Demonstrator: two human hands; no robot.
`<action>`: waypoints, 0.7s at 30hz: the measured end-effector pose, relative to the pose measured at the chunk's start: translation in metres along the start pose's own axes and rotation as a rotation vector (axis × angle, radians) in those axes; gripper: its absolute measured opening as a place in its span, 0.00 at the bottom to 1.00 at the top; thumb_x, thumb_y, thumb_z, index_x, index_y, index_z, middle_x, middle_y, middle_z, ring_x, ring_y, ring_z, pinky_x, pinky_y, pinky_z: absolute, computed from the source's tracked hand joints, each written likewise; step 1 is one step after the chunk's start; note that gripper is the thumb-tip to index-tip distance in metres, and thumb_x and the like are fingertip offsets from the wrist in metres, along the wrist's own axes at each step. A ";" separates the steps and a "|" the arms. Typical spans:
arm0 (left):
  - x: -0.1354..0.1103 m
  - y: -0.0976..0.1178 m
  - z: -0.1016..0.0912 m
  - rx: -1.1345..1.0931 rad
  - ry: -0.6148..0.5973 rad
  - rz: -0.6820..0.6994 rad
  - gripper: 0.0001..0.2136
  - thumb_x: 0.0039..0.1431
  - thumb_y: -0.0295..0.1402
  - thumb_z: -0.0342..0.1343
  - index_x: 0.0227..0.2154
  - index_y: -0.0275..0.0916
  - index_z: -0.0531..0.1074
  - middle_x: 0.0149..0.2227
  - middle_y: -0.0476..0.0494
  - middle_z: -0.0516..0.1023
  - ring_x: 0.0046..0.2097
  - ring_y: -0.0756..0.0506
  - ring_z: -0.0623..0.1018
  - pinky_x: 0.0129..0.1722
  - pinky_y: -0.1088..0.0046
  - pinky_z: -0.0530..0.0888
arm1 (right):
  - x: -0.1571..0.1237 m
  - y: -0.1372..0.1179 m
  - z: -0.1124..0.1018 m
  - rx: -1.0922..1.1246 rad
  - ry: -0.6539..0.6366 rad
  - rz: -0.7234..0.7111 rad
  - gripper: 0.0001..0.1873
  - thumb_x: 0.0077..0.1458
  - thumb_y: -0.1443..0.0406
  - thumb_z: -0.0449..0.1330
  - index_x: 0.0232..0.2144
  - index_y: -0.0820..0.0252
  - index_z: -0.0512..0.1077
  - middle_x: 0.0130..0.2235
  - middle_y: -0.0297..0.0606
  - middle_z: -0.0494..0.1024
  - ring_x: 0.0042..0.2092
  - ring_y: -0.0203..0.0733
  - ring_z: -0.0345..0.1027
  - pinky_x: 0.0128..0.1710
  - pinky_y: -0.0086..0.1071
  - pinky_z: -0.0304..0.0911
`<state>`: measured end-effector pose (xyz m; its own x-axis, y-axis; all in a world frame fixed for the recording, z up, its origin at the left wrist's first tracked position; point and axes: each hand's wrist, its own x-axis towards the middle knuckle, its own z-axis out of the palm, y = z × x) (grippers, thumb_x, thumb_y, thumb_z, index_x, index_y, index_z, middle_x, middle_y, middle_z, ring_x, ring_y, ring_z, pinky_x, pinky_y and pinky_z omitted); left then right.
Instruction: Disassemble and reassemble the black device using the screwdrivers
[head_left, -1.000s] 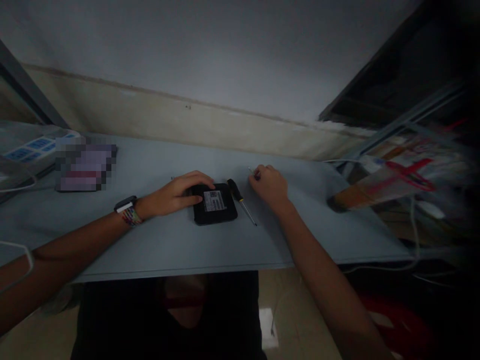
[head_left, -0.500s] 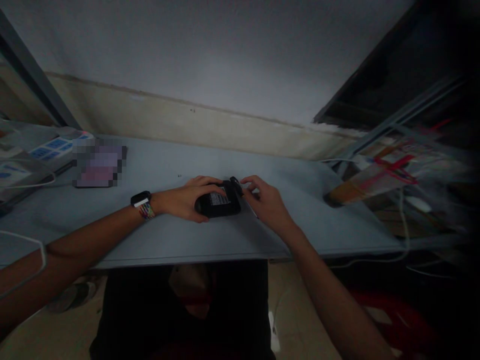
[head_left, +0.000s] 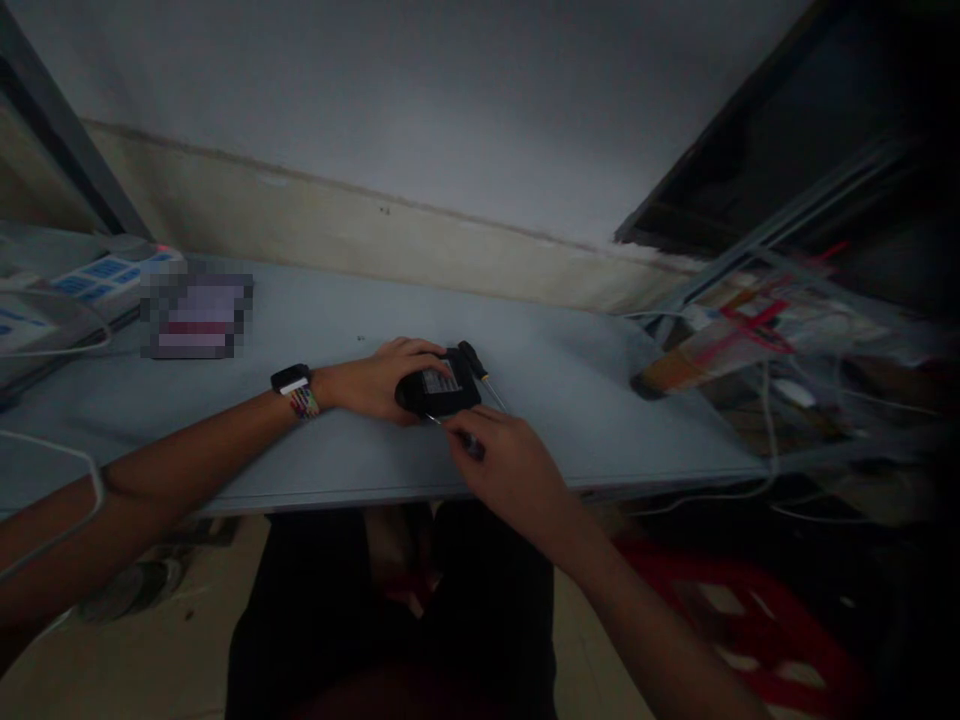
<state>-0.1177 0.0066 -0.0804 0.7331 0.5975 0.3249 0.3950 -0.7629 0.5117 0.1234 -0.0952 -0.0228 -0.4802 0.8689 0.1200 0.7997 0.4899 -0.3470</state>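
A flat black device [head_left: 448,400] with a printed label lies label-up on the grey-blue table [head_left: 315,470]; its exact kind is not clear. Over its left end my left hand [head_left: 390,378] is closed, with fingers across the top and the far side. My right hand [head_left: 502,455] pinches a screwdriver [head_left: 472,445] with a dark handle. The thin metal shaft points left to the device's near edge; whether it touches is hard to tell. Just right of the device, a second screwdriver [head_left: 474,362] with a black and yellow handle lies on the table.
A phone-like object [head_left: 196,318], pixelated, lies at the left beside a white and blue box [head_left: 112,275]. To the right, a bag with red trim [head_left: 720,345] rests by a metal frame [head_left: 750,245]. A pale cable [head_left: 771,440] hangs there. Below stands a red stool [head_left: 735,610].
My right hand has left the black and yellow screwdriver and moved nearer and left, to the device's near edge, with another screwdriver in it. My left hand stays on the device.
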 end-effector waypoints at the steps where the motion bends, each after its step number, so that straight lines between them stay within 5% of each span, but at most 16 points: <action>1: 0.000 -0.001 0.000 0.001 0.001 0.000 0.34 0.52 0.43 0.72 0.62 0.48 0.71 0.70 0.34 0.67 0.70 0.29 0.68 0.70 0.42 0.62 | 0.000 -0.002 0.000 -0.022 -0.008 0.005 0.10 0.67 0.71 0.59 0.40 0.60 0.81 0.40 0.41 0.84 0.39 0.42 0.77 0.43 0.34 0.66; 11: 0.001 0.000 -0.002 0.007 0.006 0.010 0.33 0.51 0.42 0.73 0.61 0.48 0.72 0.69 0.35 0.68 0.69 0.29 0.69 0.70 0.42 0.63 | 0.009 -0.027 -0.020 -0.368 -0.156 -0.015 0.13 0.70 0.69 0.55 0.42 0.60 0.81 0.42 0.40 0.85 0.39 0.45 0.81 0.35 0.37 0.62; 21: 0.001 -0.003 -0.005 0.010 -0.015 0.068 0.32 0.54 0.42 0.71 0.62 0.47 0.71 0.68 0.31 0.69 0.69 0.30 0.69 0.69 0.41 0.63 | 0.037 -0.076 -0.034 -0.569 -0.343 -0.147 0.16 0.64 0.79 0.56 0.45 0.69 0.83 0.39 0.54 0.86 0.40 0.50 0.84 0.36 0.35 0.71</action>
<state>-0.1209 0.0112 -0.0771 0.7663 0.5408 0.3468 0.3497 -0.8039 0.4811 0.0568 -0.0980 0.0397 -0.6102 0.7650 -0.2062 0.7374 0.6435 0.2053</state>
